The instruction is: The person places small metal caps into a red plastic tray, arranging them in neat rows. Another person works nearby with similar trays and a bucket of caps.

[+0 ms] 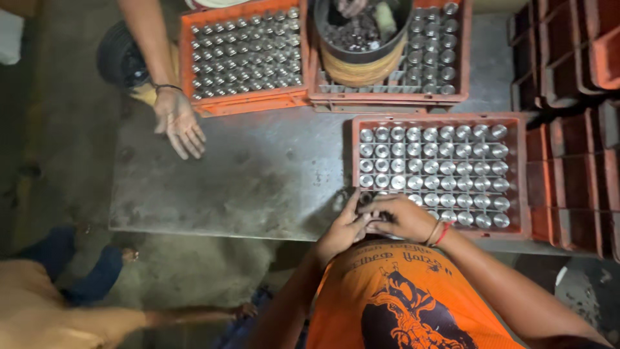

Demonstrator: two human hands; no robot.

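An orange plastic tray (523, 174) on the grey metal table (271, 174) holds rows of small shiny metal cylinders (431, 167). My left hand (341, 231) and my right hand (399, 216) meet at the tray's near left corner. Their fingers are curled together over a few of the cylinders there. What lies under the fingers is partly hidden. Red thread bands circle my right wrist (439, 232).
Two more orange trays (245, 103) (387, 98) of cylinders stand at the far edge, one with a dark round bucket (361, 61) on it. Another person's open hand (178, 123) hovers over the table. Someone else's hand (352, 6) reaches into the bucket. Empty trays (568, 142) are stacked at the right.
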